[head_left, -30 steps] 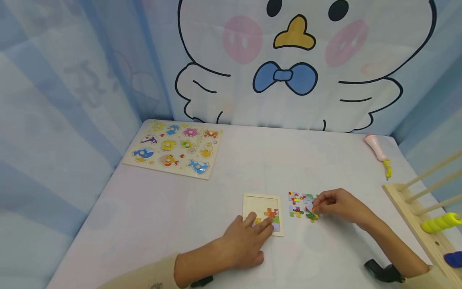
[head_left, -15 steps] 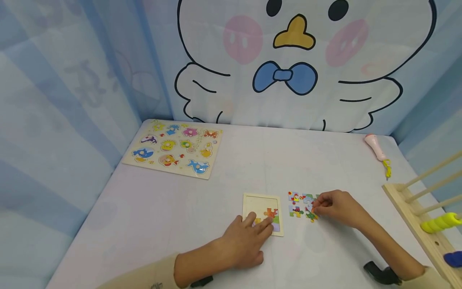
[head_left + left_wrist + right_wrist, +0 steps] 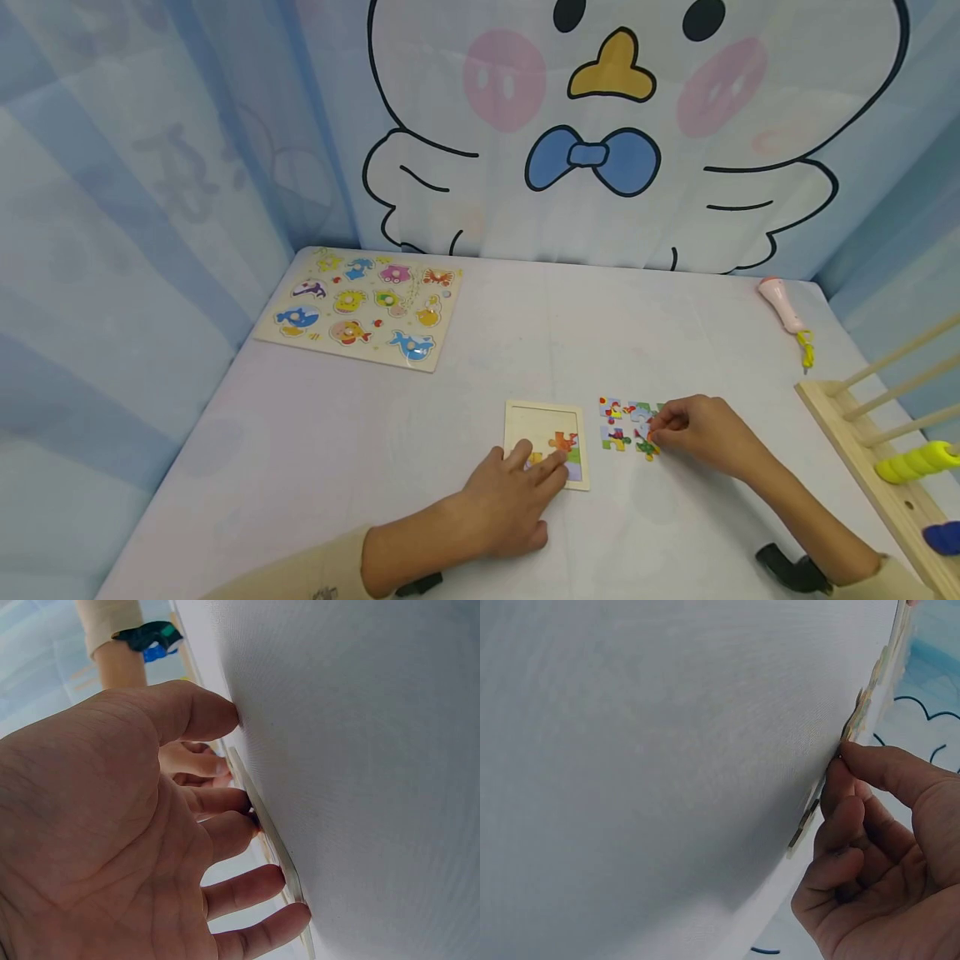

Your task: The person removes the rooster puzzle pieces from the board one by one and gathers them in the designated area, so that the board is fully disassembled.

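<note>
My left hand (image 3: 510, 504) lies over the lower part of a small wooden jigsaw tray (image 3: 543, 405), its fingers spread and their tips on it. In the left wrist view the tray (image 3: 274, 831) is edge-on under the fingertips. Some fitted pieces, one with an orange shape (image 3: 562, 442), show in the tray's lower right; the fingers hide others. Right of the tray lie several loose jigsaw pieces (image 3: 615, 439). Thumb and forefinger of my right hand (image 3: 705, 429) pinch a jigsaw piece (image 3: 852, 720) at that group's right side, the other fingers curled. The hand partly covers the pieces there.
A wooden peg puzzle board (image 3: 382, 325) with animal shapes lies at the back left. At the back right is a pink handled toy (image 3: 780, 304) with a yellow end. A wooden bead frame (image 3: 862, 467) with yellow beads (image 3: 915, 462) stands beside my right forearm. Curtains enclose the table.
My right hand has shifted very slightly at the loose pieces, and its forearm has drawn a little leftward. The left hand and the tray have stayed put.
</note>
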Demonstrator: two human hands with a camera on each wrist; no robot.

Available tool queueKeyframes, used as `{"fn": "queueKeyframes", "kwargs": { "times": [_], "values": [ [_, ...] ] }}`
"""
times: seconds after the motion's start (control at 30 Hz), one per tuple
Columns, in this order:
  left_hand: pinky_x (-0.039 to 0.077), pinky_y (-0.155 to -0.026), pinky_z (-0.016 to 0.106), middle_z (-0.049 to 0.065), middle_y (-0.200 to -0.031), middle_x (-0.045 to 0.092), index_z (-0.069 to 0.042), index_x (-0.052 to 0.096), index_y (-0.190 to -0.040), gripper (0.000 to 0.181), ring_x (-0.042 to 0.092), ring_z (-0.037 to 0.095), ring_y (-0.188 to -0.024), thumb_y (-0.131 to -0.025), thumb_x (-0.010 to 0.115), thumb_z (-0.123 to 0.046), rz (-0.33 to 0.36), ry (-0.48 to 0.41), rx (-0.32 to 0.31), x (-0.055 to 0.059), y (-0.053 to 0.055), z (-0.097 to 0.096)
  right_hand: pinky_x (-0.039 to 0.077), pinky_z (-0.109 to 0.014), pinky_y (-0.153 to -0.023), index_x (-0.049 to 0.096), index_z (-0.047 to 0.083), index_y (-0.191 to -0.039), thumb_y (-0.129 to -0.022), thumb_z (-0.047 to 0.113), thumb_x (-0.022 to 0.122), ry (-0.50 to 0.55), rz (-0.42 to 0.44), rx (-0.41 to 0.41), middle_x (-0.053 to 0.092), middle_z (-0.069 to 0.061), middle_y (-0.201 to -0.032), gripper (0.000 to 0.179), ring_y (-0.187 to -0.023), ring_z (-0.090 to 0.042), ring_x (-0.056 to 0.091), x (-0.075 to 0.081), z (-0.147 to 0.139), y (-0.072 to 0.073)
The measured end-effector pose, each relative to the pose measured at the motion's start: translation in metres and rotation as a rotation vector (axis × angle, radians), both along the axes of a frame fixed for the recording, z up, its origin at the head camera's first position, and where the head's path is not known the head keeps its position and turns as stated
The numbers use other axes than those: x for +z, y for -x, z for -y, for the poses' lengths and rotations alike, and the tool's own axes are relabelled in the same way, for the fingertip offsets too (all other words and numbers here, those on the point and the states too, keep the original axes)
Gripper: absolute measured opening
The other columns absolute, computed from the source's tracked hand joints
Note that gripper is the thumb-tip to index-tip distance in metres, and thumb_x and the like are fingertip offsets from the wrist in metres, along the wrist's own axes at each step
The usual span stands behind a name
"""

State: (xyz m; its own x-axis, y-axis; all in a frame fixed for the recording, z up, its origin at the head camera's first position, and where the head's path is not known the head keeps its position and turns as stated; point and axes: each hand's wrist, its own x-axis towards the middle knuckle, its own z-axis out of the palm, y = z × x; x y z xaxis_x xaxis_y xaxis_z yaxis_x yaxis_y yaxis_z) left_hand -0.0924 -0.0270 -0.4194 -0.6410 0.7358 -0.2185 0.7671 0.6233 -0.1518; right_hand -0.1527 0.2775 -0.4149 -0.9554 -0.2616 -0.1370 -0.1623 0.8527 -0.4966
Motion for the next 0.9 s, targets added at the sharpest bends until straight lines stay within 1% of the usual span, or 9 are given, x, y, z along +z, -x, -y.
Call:
{"fn": "queueKeyframes", "kwargs": {
  "times": [0.23,0.47,0.63,0.9],
  "values": [
    [0.043,-0.083,0.035,-0.012,-0.158,0.028,-0.025,0.034,-0.15,0.065,0.037,0.018,-0.117,-0.095,0.05,-0.054,-0.009,0.0,-0.002,0.0,0.0,0.0,0.043,-0.029,-0.061,0.072,0.017,-0.083,-0.083,0.016,0.076,-0.032,-0.057,0.005,0.063,0.011,-0.071,0.005,-0.068,-0.01,0.055,0.0,0.002,-0.002],
    [0.043,-0.084,0.036,-0.011,-0.158,0.029,-0.024,0.035,-0.15,0.064,0.037,0.019,-0.117,-0.095,0.049,-0.053,-0.015,-0.003,-0.006,0.0,-0.001,0.002,0.043,-0.03,-0.062,0.071,0.018,-0.081,-0.084,0.02,0.075,-0.068,-0.109,0.018,0.062,0.014,-0.068,0.005,-0.065,-0.008,0.056,0.0,0.005,-0.004],
    [0.043,-0.084,0.036,-0.011,-0.158,0.029,-0.024,0.035,-0.15,0.064,0.037,0.019,-0.116,-0.095,0.049,-0.053,-0.015,-0.005,-0.006,-0.001,-0.001,0.001,0.042,-0.03,-0.06,0.071,0.017,-0.081,-0.083,0.025,0.079,-0.099,-0.112,0.022,0.061,0.014,-0.067,0.012,-0.064,-0.008,0.054,0.0,0.008,-0.004],
    [0.044,-0.087,0.038,-0.012,-0.158,0.028,-0.025,0.034,-0.151,0.065,0.037,0.019,-0.118,-0.094,0.051,-0.054,0.009,0.0,-0.001,0.0,0.001,0.0,0.042,-0.03,-0.06,0.071,0.016,-0.083,-0.082,0.025,0.08,-0.128,-0.115,0.021,0.06,0.013,-0.068,0.012,-0.065,-0.008,0.053,0.002,0.012,-0.005]
  ]
}}
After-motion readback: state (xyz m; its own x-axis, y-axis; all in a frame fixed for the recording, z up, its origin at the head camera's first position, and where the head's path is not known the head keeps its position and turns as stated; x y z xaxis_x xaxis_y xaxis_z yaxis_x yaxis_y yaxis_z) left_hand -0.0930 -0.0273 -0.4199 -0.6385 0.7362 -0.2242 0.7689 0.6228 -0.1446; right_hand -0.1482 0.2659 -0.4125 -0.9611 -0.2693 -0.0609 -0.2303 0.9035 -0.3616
